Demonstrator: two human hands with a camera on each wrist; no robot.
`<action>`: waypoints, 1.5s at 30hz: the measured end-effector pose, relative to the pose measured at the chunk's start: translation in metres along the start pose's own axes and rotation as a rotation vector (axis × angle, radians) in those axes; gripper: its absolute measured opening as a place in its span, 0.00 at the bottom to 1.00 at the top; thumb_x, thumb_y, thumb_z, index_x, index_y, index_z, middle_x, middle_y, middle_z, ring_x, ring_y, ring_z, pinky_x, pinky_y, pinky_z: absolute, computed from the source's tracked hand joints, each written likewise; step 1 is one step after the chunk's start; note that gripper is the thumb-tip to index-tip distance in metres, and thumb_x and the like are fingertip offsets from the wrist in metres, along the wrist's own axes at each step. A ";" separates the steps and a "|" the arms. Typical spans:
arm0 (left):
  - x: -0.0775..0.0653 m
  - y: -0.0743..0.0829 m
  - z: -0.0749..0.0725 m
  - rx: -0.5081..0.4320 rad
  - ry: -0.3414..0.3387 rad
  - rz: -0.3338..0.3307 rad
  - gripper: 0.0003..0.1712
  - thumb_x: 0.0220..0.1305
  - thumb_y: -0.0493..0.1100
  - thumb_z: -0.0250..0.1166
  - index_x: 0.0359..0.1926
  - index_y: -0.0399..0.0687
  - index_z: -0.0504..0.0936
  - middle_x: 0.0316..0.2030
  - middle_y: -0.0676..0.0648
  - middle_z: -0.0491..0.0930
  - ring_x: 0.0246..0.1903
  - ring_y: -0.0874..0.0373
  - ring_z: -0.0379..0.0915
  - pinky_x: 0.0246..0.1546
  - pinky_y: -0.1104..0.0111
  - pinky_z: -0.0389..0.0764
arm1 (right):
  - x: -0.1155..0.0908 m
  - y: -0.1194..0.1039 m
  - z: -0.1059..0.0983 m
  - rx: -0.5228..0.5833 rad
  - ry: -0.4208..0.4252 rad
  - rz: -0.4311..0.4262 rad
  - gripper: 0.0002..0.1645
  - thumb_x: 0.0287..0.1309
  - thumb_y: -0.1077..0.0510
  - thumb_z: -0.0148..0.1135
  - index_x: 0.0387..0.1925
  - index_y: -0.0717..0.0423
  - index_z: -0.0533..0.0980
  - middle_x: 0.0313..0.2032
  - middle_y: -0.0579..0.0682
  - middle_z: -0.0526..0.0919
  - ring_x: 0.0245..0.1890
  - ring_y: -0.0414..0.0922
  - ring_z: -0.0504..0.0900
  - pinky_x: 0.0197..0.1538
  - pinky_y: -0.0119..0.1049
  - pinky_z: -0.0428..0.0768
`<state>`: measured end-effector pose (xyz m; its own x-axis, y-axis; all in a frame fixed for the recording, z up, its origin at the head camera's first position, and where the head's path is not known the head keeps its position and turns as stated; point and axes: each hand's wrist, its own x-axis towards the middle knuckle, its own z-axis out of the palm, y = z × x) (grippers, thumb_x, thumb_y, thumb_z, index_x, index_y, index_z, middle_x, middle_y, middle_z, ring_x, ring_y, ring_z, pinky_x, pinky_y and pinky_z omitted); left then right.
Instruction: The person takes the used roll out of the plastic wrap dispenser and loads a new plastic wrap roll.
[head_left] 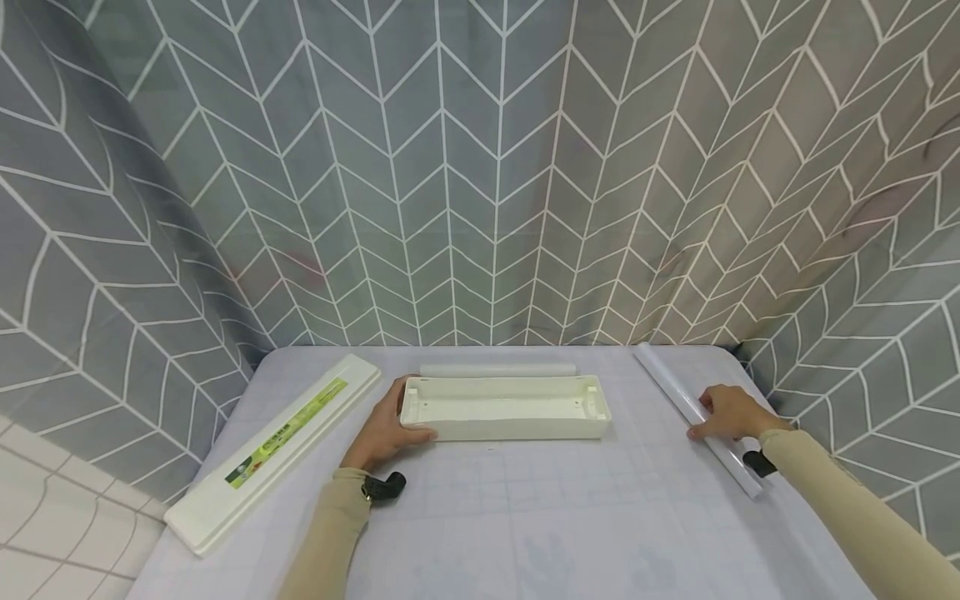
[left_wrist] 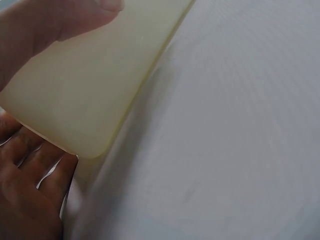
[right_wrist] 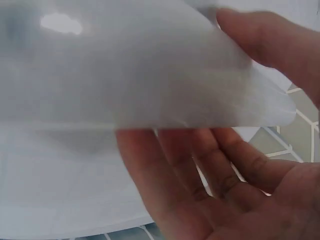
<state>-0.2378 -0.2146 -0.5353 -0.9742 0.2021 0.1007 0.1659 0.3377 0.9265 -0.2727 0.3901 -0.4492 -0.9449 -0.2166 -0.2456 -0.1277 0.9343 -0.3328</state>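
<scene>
In the head view, my left hand (head_left: 386, 431) grips the left end of a long, open cream plastic box (head_left: 502, 431), thumb on its front wall. The left wrist view shows the box's outer wall (left_wrist: 85, 95) between the thumb and the other fingers (left_wrist: 50, 162). To the right, my right hand (head_left: 729, 413) holds a roll of clear plastic wrap (head_left: 667, 379) lying aslant. Seen from the right wrist, the thumb is on one side of the shiny roll (right_wrist: 125, 85) and the fingers (right_wrist: 175, 155) curl under the other, their tips hidden.
A long cream lid (head_left: 270, 458) with a green-yellow label lies aslant at the left. Behind the box is another pale roll (head_left: 498, 369). The white-covered table (head_left: 517, 517) meets a grey patterned curtain (head_left: 480, 208) at the back and sides.
</scene>
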 end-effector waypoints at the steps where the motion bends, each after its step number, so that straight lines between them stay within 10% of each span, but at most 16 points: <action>1: 0.000 0.000 0.000 -0.001 0.002 -0.001 0.64 0.44 0.41 0.88 0.80 0.52 0.60 0.71 0.43 0.74 0.69 0.45 0.70 0.73 0.45 0.64 | 0.000 0.001 0.001 -0.005 0.011 -0.009 0.37 0.50 0.52 0.81 0.47 0.79 0.75 0.36 0.62 0.83 0.32 0.50 0.80 0.33 0.43 0.83; 25: 0.000 0.004 -0.001 0.020 0.000 0.011 0.64 0.44 0.41 0.88 0.79 0.49 0.61 0.70 0.41 0.74 0.67 0.43 0.71 0.72 0.45 0.65 | -0.002 0.004 0.000 -0.093 0.153 -0.119 0.35 0.39 0.53 0.84 0.47 0.73 0.86 0.36 0.58 0.91 0.35 0.46 0.81 0.39 0.41 0.78; 45: 0.000 0.002 -0.002 0.022 -0.007 0.000 0.64 0.45 0.42 0.88 0.80 0.49 0.60 0.72 0.41 0.73 0.70 0.44 0.70 0.73 0.47 0.65 | 0.007 -0.074 -0.036 -0.122 0.197 -0.274 0.36 0.35 0.54 0.85 0.52 0.63 0.88 0.44 0.59 0.92 0.35 0.50 0.91 0.37 0.42 0.84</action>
<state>-0.2376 -0.2152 -0.5326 -0.9731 0.2084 0.0984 0.1695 0.3579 0.9182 -0.2807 0.3294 -0.3939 -0.9091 -0.4161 0.0217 -0.4080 0.8785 -0.2483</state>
